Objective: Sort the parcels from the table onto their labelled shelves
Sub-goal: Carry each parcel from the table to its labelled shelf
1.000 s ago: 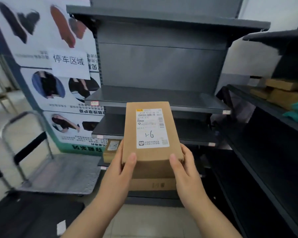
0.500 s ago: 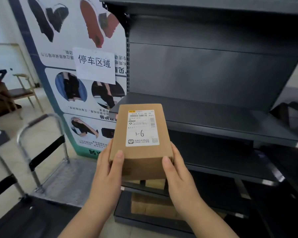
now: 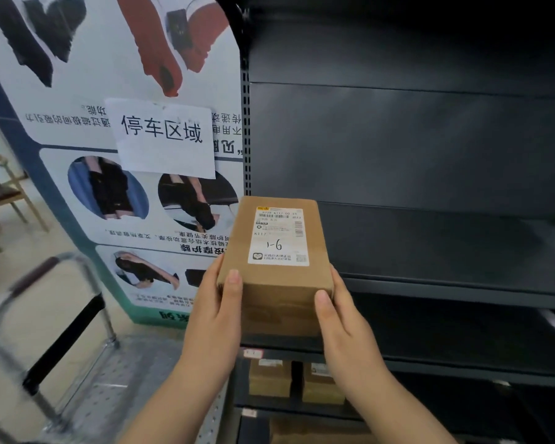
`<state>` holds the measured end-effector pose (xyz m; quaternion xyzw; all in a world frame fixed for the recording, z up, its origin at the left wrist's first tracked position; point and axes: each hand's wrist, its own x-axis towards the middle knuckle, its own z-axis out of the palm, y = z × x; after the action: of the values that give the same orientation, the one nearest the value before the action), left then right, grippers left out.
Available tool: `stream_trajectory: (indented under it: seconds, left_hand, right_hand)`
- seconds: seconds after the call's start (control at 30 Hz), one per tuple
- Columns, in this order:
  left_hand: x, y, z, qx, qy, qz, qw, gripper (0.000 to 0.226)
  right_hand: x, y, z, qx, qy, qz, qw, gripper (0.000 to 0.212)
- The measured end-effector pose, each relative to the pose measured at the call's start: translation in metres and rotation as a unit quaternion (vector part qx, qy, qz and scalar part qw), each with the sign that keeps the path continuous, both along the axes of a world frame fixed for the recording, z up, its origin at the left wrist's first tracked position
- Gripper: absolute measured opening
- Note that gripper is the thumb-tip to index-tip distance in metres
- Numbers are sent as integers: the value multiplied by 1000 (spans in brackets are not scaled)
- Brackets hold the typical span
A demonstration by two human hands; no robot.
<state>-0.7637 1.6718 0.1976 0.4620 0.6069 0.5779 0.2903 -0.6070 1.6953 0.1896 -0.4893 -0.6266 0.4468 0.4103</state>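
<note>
1. The shelving [image 3: 430, 248] looms closer than a second ago; the parcel [image 3: 276, 267] is held up before its left end.
2. Grip: left hand [image 3: 217, 312] and right hand [image 3: 343, 328] clamp the parcel's sides; placement looks imminent.

Both hands held a brown box [image 3: 276, 283] in front of a dark shelf unit [image 3: 414, 139]. The left hand [image 3: 215, 315] gripped its left side and the right hand [image 3: 343, 328] its right side, each thumb lying on the near face. A white label [image 3: 279, 237] on top bore a barcode and handwritten marks. The box hung at the front edge of a bare shelf [image 3: 446, 251]. On a lower shelf stood two small boxes [image 3: 269, 378] side by side. Left of the unit stood a poster [image 3: 77, 203] with a paper sign [image 3: 164, 139] stuck on it, and below it a metal cart [image 3: 125, 379].
</note>
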Motion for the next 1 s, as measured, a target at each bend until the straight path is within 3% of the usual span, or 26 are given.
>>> stream_trajectory:
  seconds: [0.23, 0.47, 0.6, 0.67, 0.73, 0.87, 1.0]
  left_hand:
    - [-18, 56, 0, -42, 23, -11, 999, 67]
    - [-30, 114, -1, -69, 56, -17, 996, 56]
    - [-33, 132, -5, -35, 128, 3, 991, 69]
    - [-35, 130, -6, 26, 287, 43, 957, 66]
    - [-38, 128, -10, 101, 445, 66, 887, 59]
    - [-34, 126, -25, 138, 541, 36, 829, 55]
    - [-40, 144, -35, 140, 586, 25, 798, 54]
  right_hand:
    - [-17, 54, -2, -10, -39, -4, 999, 49]
    - [-23, 111, -1, -18, -74, 13, 997, 51]
    - [-21, 128, 2, 44, -129, -11, 991, 58]
    - [-21, 128, 6, 128, -193, -13, 973, 59]
    - [-22, 126, 6, 229, -268, -6, 936, 53]
    - [-31, 127, -9, 360, -381, -44, 850, 56]
    - [-41, 138, -16, 369, -434, -81, 818, 56]
